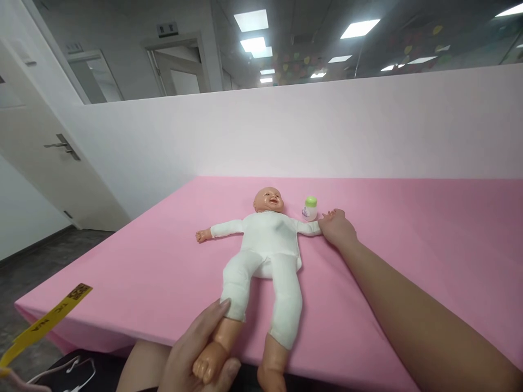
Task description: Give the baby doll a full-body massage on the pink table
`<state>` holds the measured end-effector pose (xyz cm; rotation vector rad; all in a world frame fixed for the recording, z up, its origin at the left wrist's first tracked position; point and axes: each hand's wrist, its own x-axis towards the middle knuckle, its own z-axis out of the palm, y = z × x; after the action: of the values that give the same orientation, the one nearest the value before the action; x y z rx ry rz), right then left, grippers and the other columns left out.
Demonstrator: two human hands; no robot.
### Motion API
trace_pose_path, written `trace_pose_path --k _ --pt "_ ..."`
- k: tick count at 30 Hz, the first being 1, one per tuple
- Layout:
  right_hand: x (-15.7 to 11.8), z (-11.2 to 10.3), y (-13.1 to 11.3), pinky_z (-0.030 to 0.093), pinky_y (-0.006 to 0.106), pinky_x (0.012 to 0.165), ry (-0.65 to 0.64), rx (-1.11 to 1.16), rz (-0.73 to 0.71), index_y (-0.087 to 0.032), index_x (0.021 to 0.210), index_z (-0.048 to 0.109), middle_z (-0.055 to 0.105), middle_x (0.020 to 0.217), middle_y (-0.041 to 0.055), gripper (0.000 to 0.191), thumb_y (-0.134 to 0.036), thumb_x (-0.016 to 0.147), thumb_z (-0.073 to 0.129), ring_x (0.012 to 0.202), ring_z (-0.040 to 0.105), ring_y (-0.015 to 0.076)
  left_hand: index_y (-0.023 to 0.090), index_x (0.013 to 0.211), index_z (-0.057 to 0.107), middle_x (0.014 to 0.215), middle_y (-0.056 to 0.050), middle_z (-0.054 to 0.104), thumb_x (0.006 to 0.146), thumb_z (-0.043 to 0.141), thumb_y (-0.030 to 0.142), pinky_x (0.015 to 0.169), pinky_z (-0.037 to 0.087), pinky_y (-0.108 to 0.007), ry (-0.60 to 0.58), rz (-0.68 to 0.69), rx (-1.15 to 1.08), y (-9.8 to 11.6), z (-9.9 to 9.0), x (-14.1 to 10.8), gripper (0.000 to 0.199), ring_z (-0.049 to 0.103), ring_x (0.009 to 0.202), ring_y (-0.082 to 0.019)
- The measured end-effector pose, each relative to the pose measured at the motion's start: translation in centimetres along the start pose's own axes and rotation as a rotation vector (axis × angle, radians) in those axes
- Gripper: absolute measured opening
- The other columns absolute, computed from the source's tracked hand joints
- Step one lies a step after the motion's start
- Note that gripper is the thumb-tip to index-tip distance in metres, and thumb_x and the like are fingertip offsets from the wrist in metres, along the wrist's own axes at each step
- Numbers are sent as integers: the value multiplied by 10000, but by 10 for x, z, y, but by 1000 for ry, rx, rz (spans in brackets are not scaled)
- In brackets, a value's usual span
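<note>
With its chest as the dial's centre, the white-clothed doll (269, 234) lies face-up on the pink table (143, 272), head at twelve. At seven o'clock the left hand (190, 344) holds one lower leg, thumb and fingers curled around it by the foot; at three the right hand (338, 228) touches an outstretched arm's end, its fingers too hidden to tell, near a green-lidded jar (310, 209) at two.

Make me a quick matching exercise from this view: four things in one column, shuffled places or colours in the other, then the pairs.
Things
1. Left hand
2. Right hand
3. Jar lid
4. Tablecloth

Places or colours
A. At the end of one arm of the doll
B. Pink
C. At one lower leg of the doll
D. Green

Pairs: 1-C; 2-A; 3-D; 4-B
</note>
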<state>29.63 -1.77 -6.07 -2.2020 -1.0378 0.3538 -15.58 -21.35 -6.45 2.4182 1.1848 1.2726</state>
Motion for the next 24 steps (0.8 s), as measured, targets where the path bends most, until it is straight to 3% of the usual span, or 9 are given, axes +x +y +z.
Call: trace_pose_path --k 6,12,16,20,22,24 --pt "-12 4 -3 523 529 992 49 80 -167 -168 1610 320 698 1308 210 850 -543 904 611 1228 664 409 340 1575 479 1432 -67 680 868 793 309 1071 590 -379 -18 31 -42 1 6 -4 774 704 1246 -299" --pt "-54 2 -29 570 432 865 122 286 -523 -267 1624 295 732 1262 102 896 -505 868 712 951 729 281 326 1546 528 1485 -88 633 919 745 341 1140 539 -456 -27 -67 -124 12 2 20 663 620 1360 -325" --pt "-90 9 -49 550 419 855 51 210 -798 -283 1527 452 729 1263 76 725 -422 873 734 993 704 280 291 1513 579 1570 -113 542 933 721 405 1188 480 -494 -37 -106 -181 13 6 60 607 508 1464 -346" --pt "-107 12 -61 500 394 886 -10 89 -1037 -270 1178 695 772 1093 40 229 -256 956 642 992 688 256 292 1510 587 1652 -106 437 943 711 463 1260 354 -545 -61 -160 -159 5 15 101 605 389 1544 -340" --pt "-108 12 -62 469 392 950 -35 54 -1149 -272 1077 735 783 1067 21 187 -175 975 612 1011 679 238 305 1493 610 1692 -99 378 915 738 516 1265 322 -571 -83 -187 -107 1 19 118 629 363 1555 -359" --pt "-106 10 -62 444 393 1001 -49 26 -1216 -282 1110 749 788 1105 6 252 -123 966 618 1048 669 232 314 1488 617 1708 -98 350 899 743 555 1258 313 -587 -114 -219 -86 -4 25 132 650 332 1569 -370"
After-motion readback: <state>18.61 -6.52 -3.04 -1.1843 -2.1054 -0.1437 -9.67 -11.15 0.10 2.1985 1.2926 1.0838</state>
